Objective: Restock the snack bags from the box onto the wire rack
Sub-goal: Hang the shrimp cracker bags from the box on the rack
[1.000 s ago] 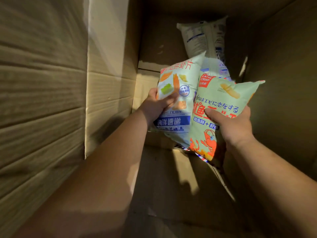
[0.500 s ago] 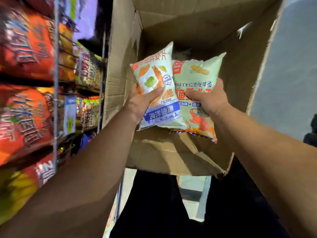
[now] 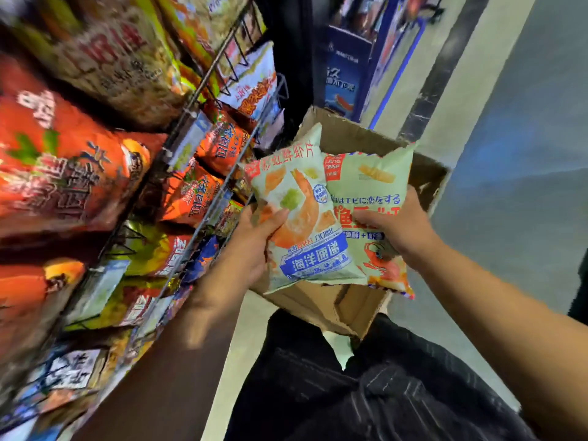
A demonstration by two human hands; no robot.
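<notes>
One wire rack [image 3: 194,105], crowded, stood left within reach. One open box [image 3: 356,138] sat beneath two snack bags [image 3: 318,262], held faces-up, probably to match slots: left hand [image 3: 254,246] gripped the prawn-cracker bag [image 3: 299,198], right hand [image 3: 401,227] the green bag [image 3: 372,183].

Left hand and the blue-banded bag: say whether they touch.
Touching. Head view shows the left hand gripping the blue-banded bag, thumb across its front.

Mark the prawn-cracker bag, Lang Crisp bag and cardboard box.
prawn-cracker bag [image 3: 305,213], head view, on the printed prawn.
Lang Crisp bag [image 3: 372,186], head view, pale-green upper front.
cardboard box [image 3: 331,302], head view, near wall under the bags.
</notes>
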